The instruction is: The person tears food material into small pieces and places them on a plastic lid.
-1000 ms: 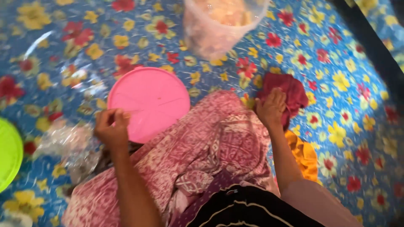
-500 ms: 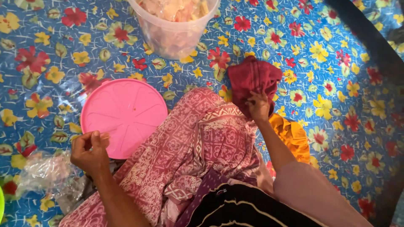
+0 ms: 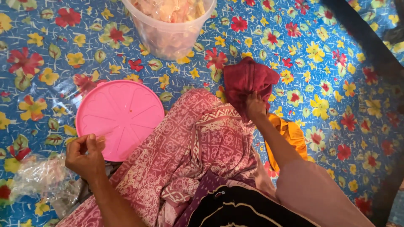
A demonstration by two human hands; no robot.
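- The right hand (image 3: 255,106) grips a dark red cloth (image 3: 248,80), fingers closed on its near edge, on a blue flowered mat (image 3: 336,84).
- The left hand (image 3: 86,156) hovers by a round pink lid (image 3: 120,117), thumb and fingertips pinched together; whether they hold anything cannot be told.
- A clear plastic tub (image 3: 168,33) stands just beyond the cloth.
- Best handled with a firm hold, the cloth drawn flat, not bunched.

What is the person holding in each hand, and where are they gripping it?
The right hand grips the dark red cloth at its near edge. The left hand pinches its fingertips together; whether it holds anything cannot be told.
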